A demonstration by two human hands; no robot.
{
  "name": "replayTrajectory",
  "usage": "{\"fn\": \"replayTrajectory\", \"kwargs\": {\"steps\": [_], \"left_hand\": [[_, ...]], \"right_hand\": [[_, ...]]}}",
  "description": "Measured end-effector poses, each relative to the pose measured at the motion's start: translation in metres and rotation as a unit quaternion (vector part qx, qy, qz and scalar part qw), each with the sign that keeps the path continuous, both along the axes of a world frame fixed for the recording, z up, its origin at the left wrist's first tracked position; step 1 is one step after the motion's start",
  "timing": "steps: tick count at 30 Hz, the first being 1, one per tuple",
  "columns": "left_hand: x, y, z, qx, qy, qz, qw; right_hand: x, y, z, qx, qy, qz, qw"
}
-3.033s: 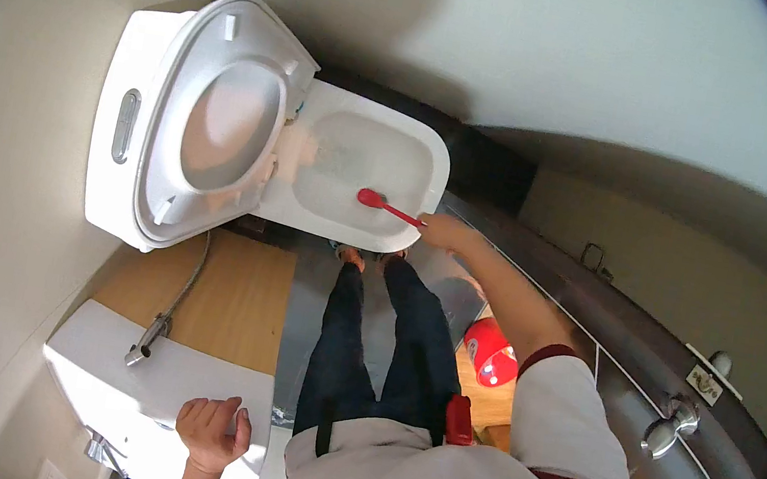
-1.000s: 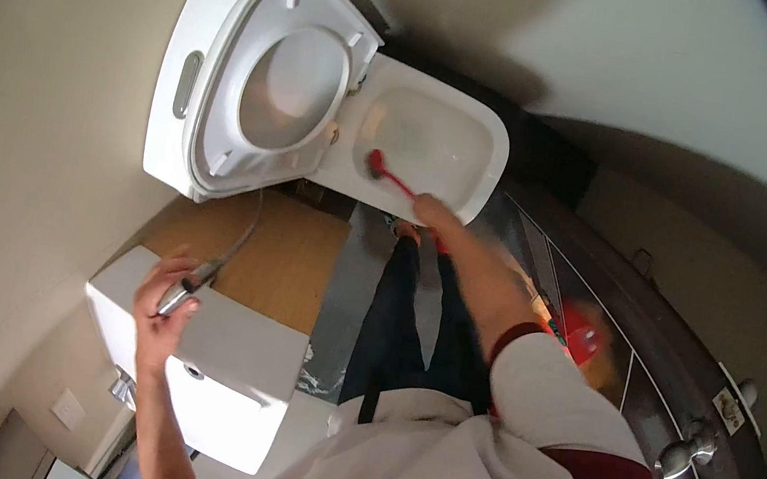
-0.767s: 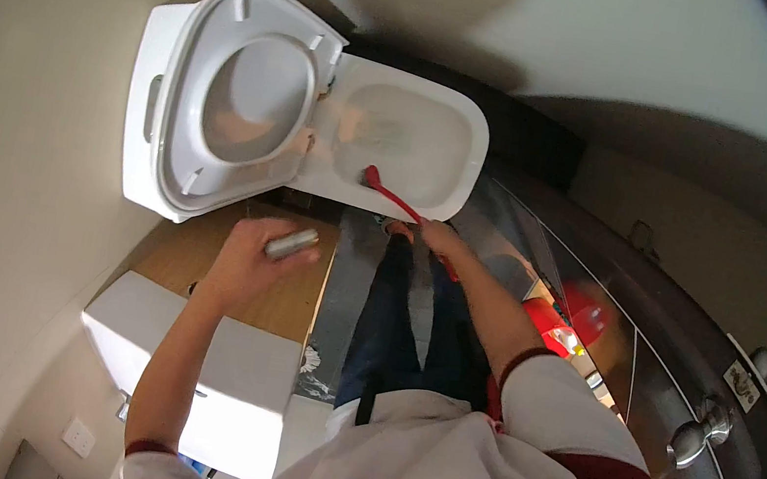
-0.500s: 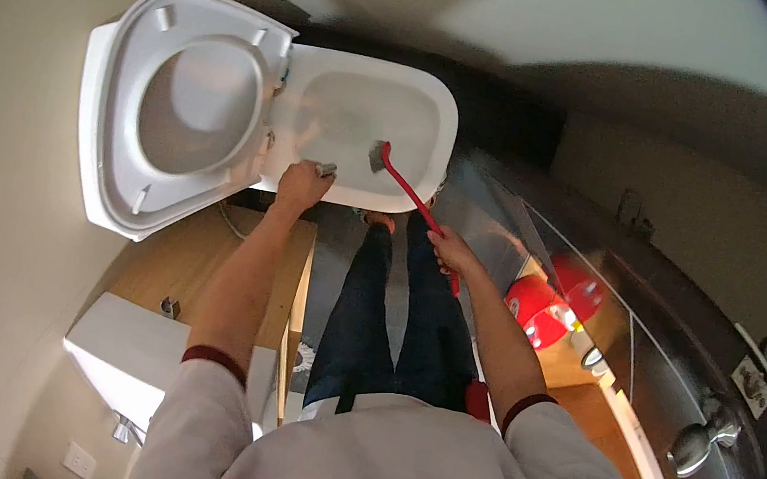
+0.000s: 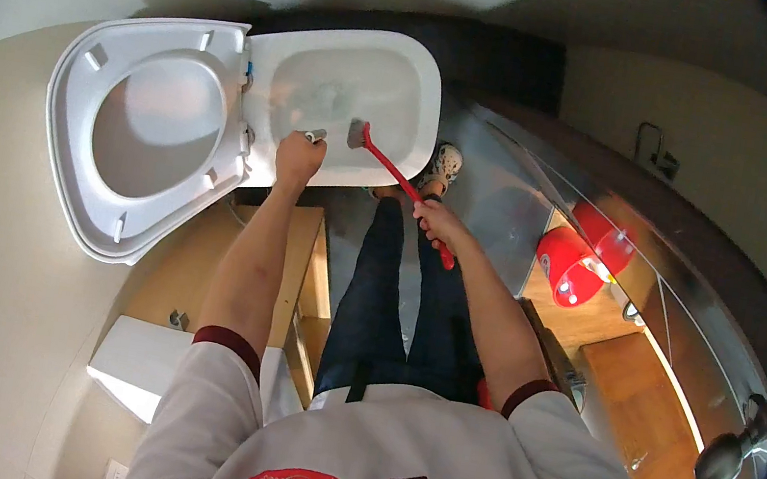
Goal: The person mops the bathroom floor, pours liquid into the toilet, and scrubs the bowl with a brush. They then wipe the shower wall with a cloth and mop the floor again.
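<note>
A white toilet bowl point(image 5: 425, 97) stands before me, its seat point(image 5: 172, 59) and lid raised to the left. My right hand point(image 5: 440, 223) is closed around the red handle of a toilet brush point(image 5: 392, 169). The brush's grey bristle head is inside the bowl, near the side closest to me. My left hand point(image 5: 298, 159) is closed on a bidet sprayer point(image 5: 316, 136), whose small silvery head points over the bowl. Its body is hidden in my fist. Disturbed, pale-green water shows in the bowl.
A wooden cabinet point(image 5: 297, 256) stands at left, with a white box-like fixture point(image 5: 138, 357) nearer me. At right, a red bucket point(image 5: 566, 267) rests on a wooden surface behind a glass edge. A dark counter with a faucet point(image 5: 653, 146) runs along the right.
My view has shifted, so the toilet sits farther left and higher. Water in the bowl looks more stirred up. Both hands keep their grips.
</note>
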State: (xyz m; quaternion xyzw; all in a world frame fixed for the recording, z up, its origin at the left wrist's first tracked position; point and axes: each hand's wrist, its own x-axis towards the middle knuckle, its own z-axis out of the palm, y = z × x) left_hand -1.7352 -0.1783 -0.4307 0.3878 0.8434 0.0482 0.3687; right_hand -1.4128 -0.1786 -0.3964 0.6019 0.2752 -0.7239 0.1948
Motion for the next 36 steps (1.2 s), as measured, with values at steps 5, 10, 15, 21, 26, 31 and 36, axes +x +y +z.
{"fn": "replayTrajectory", "kwargs": {"steps": [5,10,15,21,26,31,36], "left_hand": [[-0.008,0.009,0.016,0.01,-0.008,0.041,0.999],[-0.006,-0.002,0.013,-0.017,-0.007,0.005,1.0],[0.003,-0.01,0.023,0.007,-0.02,0.006,1.0],[0.009,-0.008,0.022,0.017,-0.034,0.01,0.999],[0.008,-0.002,0.024,-0.003,-0.026,-0.022,0.999],[0.014,0.001,0.018,-0.006,0.001,-0.018,1.0],[0.003,0.008,0.009,-0.007,0.002,-0.001,1.0]], "right_hand": [[-0.008,0.009,0.012,-0.008,0.015,-0.034,0.999],[-0.011,0.014,0.008,-0.017,0.02,-0.074,0.997],[-0.013,0.015,0.01,-0.031,0.002,-0.059,0.998],[-0.009,0.01,0.0,-0.028,-0.012,-0.054,0.998],[-0.011,0.014,0.003,-0.028,-0.006,-0.06,0.998],[-0.017,0.013,-0.002,-0.01,0.009,-0.065,0.998],[-0.02,0.012,0.004,-0.014,0.019,-0.09,0.996]]}}
